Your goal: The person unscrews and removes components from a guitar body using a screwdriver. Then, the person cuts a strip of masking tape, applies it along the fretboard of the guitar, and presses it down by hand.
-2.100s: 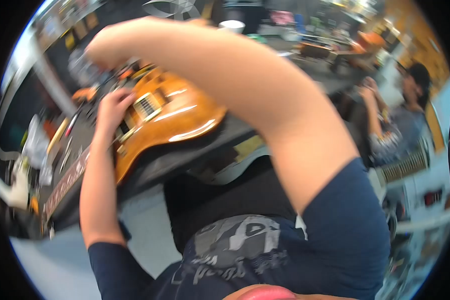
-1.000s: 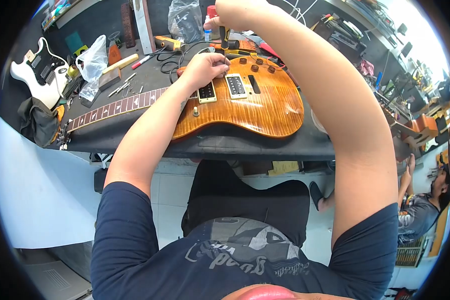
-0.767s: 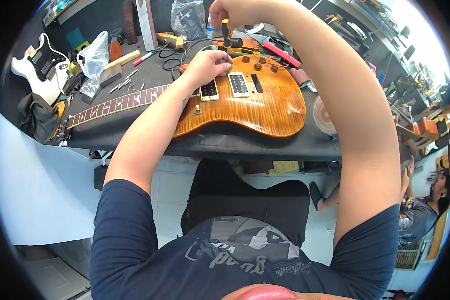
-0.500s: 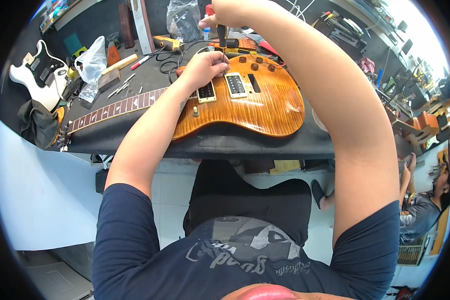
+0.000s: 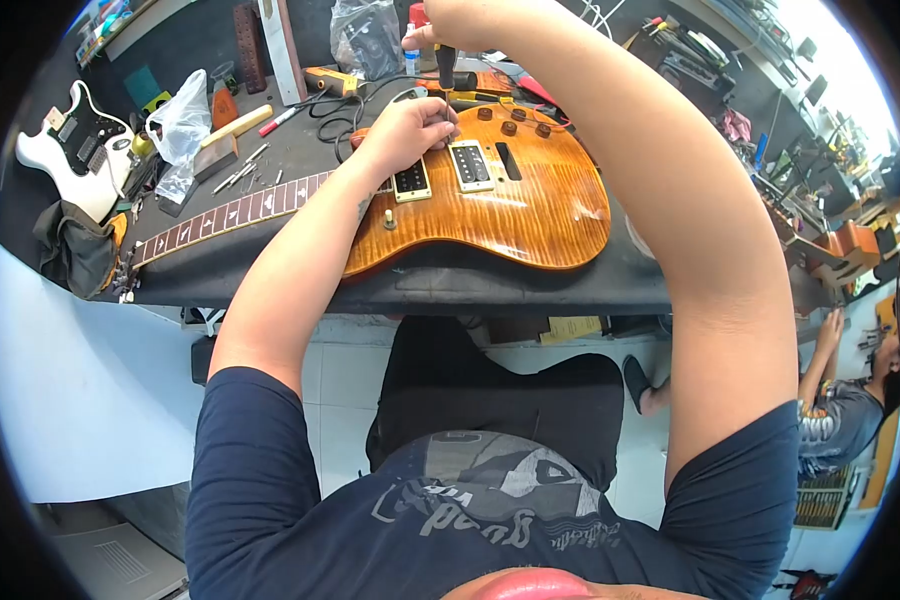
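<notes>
Right grip (image 5: 462,22) holds a screwdriver (image 5: 446,66); dark bench (image 5: 530,289), tiled floor (image 5: 341,430) below.

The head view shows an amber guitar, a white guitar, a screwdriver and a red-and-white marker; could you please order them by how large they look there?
Largest to smallest, by visible part:
1. Amber guitar
2. White guitar
3. Screwdriver, its top hidden by the right hand
4. Red-and-white marker

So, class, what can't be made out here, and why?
In the head view:
Grip of the right hand: hidden by itself and the top edge.
Tip of the screwdriver: lost behind the left hand.
Neck joint of the guitar: behind the left forearm.
Metal bits: too small to identify.
</notes>
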The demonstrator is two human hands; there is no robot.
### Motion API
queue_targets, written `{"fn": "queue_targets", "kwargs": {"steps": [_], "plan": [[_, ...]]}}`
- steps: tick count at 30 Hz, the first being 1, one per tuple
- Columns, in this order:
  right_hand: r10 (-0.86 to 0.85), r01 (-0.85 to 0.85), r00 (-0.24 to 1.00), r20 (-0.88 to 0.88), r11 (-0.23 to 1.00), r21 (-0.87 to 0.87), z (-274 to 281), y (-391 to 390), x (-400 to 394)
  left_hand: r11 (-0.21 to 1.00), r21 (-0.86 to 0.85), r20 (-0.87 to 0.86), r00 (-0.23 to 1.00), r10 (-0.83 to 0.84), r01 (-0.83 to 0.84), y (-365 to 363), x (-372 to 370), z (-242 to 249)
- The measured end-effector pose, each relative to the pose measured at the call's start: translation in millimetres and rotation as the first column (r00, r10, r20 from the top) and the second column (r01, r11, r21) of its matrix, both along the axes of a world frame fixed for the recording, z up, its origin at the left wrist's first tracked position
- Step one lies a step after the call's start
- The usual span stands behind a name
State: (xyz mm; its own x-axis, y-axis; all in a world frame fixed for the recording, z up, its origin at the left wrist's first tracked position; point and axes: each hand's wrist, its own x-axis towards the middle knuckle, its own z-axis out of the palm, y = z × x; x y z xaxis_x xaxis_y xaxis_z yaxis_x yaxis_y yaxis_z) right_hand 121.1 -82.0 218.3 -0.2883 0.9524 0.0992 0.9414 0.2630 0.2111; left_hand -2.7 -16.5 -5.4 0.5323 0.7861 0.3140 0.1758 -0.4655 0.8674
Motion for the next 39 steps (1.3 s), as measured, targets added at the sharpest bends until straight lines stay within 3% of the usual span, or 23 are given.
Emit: {"fn": "queue_targets", "kwargs": {"steps": [3, 6, 10, 12, 14, 16, 18, 21, 23, 24, 26, 27, 30, 31, 34, 35, 37, 39], "plan": [[0.03, -0.03, 0.999, 0.018, 0.999, 0.022, -4, 4, 2, 1.0, 0.018, -0.008, 1.0, -0.005, 0.005, 3, -2, -1], [0.138, -0.137, 0.98, 0.143, 0.99, -0.014, -7, 15, 3, 1.0, -0.014, -0.004, 1.0, 0.016, -0.016, 0, -2, 1], [0.324, -0.33, 0.944, -0.068, 0.938, -0.105, -10, 17, 12, 0.992, -0.124, 0.133, 0.991, 0.022, -0.005, -5, 0, 3], [0.374, -0.388, 0.919, -0.126, 0.916, -0.107, -15, 27, 16, 0.994, -0.108, 0.089, 0.996, 0.031, -0.021, 1, 0, 2], [0.272, -0.288, 0.92, -0.28, 0.958, -0.015, -18, 24, 13, 0.993, -0.109, 0.054, 0.998, 0.041, -0.035, 6, -2, 1], [0.177, -0.178, 0.959, -0.224, 0.984, 0.017, -16, 15, 6, 0.991, -0.129, 0.022, 0.999, 0.042, -0.039, 6, -1, 7], [0.068, -0.069, 0.996, 0.05, 0.997, 0.026, -14, 11, 0, 0.989, -0.129, 0.017, 0.997, 0.07, -0.067, 7, 1, 5], [0.149, -0.151, 0.986, -0.077, 0.988, -0.023, -24, 17, 7, 0.984, -0.151, -0.033, 0.996, 0.087, -0.091, 8, 0, 8], [0.238, -0.267, 0.94, -0.243, 0.959, -0.096, -26, 15, 17, 0.981, -0.188, 0.114, 0.991, 0.066, -0.044, 5, 2, 7], [0.252, -0.288, 0.939, -0.233, 0.948, -0.137, -26, 19, 19, 0.978, -0.205, 0.186, 0.981, 0.059, -0.02, 3, 2, 7], [0.276, -0.324, 0.935, -0.221, 0.92, -0.22, -24, 27, 24, 0.982, -0.183, 0.121, 0.991, 0.062, -0.039, 2, 0, 9], [0.284, -0.385, 0.877, -0.387, 0.897, -0.215, -21, 16, 29, 0.984, -0.168, 0.11, 0.992, 0.069, -0.05, 1, 0, 9], [0.378, -0.326, 0.851, -0.364, 0.924, 0.198, -51, 36, 28, 0.98, -0.184, 0.11, 0.989, 0.094, -0.073, 7, 1, 6], [0.341, -0.266, 0.88, -0.331, 0.931, 0.252, -53, 22, 35, 0.978, -0.189, 0.103, 0.989, 0.105, -0.084, 5, 0, 8], [0.283, -0.277, 0.942, -0.178, 0.959, 0.058, -60, 57, 26, 0.975, -0.2, 0.073, 0.99, 0.118, -0.101, 5, 1, 9], [0.215, -0.213, 0.976, 0.037, 0.975, -0.064, -58, 82, 6, 0.974, -0.202, 0.089, 0.988, 0.124, -0.104, 0, 2, 11], [0.344, -0.356, 0.909, -0.234, 0.934, -0.01, -65, 80, 17, 0.978, -0.19, 0.116, 0.987, 0.107, -0.084, -8, 4, 15], [0.451, -0.473, 0.758, -0.471, 0.878, 0.079, -73, 65, 37, 0.978, -0.188, 0.129, 0.986, 0.11, -0.084, -3, 1, 11]]}}
